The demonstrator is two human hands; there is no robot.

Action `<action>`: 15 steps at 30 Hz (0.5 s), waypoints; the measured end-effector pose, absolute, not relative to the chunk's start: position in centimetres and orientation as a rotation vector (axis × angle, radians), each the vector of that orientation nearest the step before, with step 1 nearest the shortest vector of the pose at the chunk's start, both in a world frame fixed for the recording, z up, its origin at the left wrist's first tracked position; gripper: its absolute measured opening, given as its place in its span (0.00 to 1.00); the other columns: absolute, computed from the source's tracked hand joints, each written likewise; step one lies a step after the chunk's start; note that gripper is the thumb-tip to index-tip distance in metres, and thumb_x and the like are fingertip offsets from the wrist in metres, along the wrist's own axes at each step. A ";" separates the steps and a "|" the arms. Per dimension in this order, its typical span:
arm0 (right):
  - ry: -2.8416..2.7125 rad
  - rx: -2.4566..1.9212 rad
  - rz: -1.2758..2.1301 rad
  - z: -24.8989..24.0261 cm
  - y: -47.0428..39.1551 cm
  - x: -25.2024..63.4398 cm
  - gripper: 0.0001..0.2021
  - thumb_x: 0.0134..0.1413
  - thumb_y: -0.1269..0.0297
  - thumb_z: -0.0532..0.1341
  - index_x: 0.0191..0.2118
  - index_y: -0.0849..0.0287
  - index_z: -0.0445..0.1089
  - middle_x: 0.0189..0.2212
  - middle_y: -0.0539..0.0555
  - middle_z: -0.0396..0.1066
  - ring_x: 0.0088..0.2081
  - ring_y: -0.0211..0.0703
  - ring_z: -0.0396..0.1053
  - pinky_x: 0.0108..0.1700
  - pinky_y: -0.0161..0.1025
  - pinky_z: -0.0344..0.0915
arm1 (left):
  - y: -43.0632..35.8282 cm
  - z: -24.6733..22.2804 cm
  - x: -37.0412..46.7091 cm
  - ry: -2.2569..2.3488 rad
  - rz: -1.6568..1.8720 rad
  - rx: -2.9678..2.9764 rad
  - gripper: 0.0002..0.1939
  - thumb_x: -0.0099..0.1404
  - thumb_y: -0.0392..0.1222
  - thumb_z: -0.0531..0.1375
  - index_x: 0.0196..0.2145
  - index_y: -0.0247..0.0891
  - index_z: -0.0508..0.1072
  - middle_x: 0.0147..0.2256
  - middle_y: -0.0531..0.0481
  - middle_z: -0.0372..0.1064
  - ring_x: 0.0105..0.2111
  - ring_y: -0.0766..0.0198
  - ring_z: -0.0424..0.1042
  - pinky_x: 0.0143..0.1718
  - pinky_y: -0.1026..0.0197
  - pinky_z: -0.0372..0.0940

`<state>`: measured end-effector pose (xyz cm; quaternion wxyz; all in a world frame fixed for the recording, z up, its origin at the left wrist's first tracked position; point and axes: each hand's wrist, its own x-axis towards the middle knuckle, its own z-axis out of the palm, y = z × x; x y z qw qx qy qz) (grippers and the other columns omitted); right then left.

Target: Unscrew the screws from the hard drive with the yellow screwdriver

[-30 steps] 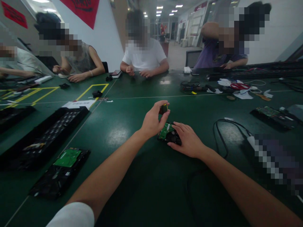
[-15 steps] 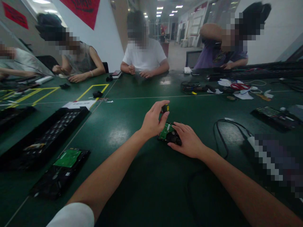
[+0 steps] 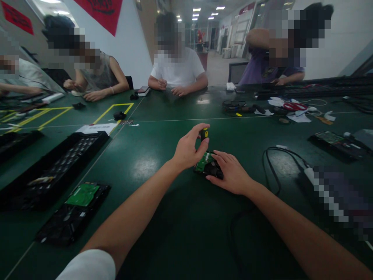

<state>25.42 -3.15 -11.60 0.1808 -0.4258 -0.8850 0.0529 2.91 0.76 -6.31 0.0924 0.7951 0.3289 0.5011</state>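
Note:
In the middle of the table, my left hand pinches the black-and-yellow handle of what looks like a screwdriver between thumb and fingers. The handle stands upright over a hard drive; my fingers hide its lower end, so I cannot tell whether it touches the drive. The drive lies flat, with a green circuit board and a black casing showing. My right hand grips its right side, fingers over the far part and thumb along the near edge.
Another hard drive lies at the left, beside a long black tray. To the right are a black cable, a white power strip and a third drive. Several people sit across the table; cables and paper scraps lie at the far right.
Both hands stay almost where they were. The black-and-yellow handle appears slightly turned in my left fingers, and the hard drive remains in place.

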 end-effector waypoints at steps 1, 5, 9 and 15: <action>-2.498 -1.200 0.150 -11.6 -3.2 25.4 0.40 0.62 0.37 0.62 0.68 0.65 0.63 0.69 0.72 0.62 0.69 0.69 0.61 0.69 0.65 0.56 | 0.7 -6.3 2.9 0.976 1.485 2.361 0.23 0.74 0.38 0.57 0.64 0.44 0.63 0.60 0.43 0.71 0.54 0.56 0.76 0.55 0.51 0.74; -2.497 -1.198 0.165 -11.4 -3.2 25.4 0.40 0.62 0.38 0.62 0.68 0.64 0.63 0.68 0.72 0.62 0.68 0.69 0.61 0.68 0.66 0.57 | 0.8 -6.5 3.0 0.968 1.491 2.354 0.23 0.74 0.38 0.57 0.64 0.44 0.63 0.60 0.43 0.71 0.52 0.57 0.77 0.55 0.51 0.73; -2.482 -1.183 0.168 -11.4 -3.3 25.4 0.39 0.62 0.39 0.63 0.69 0.62 0.62 0.68 0.70 0.63 0.68 0.70 0.61 0.68 0.67 0.57 | 0.8 -6.7 3.0 0.951 1.496 2.339 0.22 0.74 0.37 0.57 0.64 0.45 0.62 0.60 0.42 0.71 0.53 0.56 0.78 0.55 0.50 0.73; -2.487 -1.189 0.170 -11.5 -3.2 25.4 0.40 0.61 0.39 0.63 0.68 0.63 0.63 0.68 0.71 0.63 0.68 0.69 0.61 0.69 0.66 0.56 | 0.8 -6.7 2.9 0.914 1.498 2.332 0.23 0.73 0.35 0.56 0.64 0.45 0.61 0.61 0.41 0.70 0.55 0.55 0.77 0.56 0.50 0.72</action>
